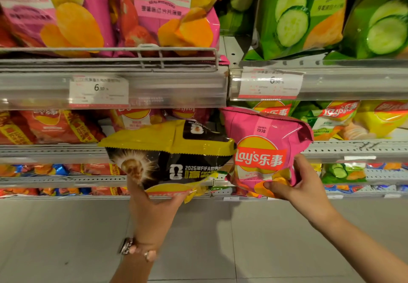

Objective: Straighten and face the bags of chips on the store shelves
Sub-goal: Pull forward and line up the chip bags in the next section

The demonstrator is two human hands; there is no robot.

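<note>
fingers of left hand (pixel 154 203) grip black-yellow bag (pixel 170 154); right hand (pixel 302 183) grips pink bag (pixel 265 148), edges touching.

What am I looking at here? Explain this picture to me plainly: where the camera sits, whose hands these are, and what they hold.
There is no machine here. A person wears one wide-angle camera on the head, looking forward and down, so you see their own two bare arms reaching toward store shelves.

The left hand holds a yellow-and-black bag from below, lying sideways with its printing partly turned. The right hand has its grip on a pink Lay's bag, front facing the camera, thumb across the lower front.

Behind them, the upper shelf carries large pink bags and green cucumber bags, with price tags on its edge. Lower shelves hold red, yellow and green bags. The grey floor shows below.
</note>
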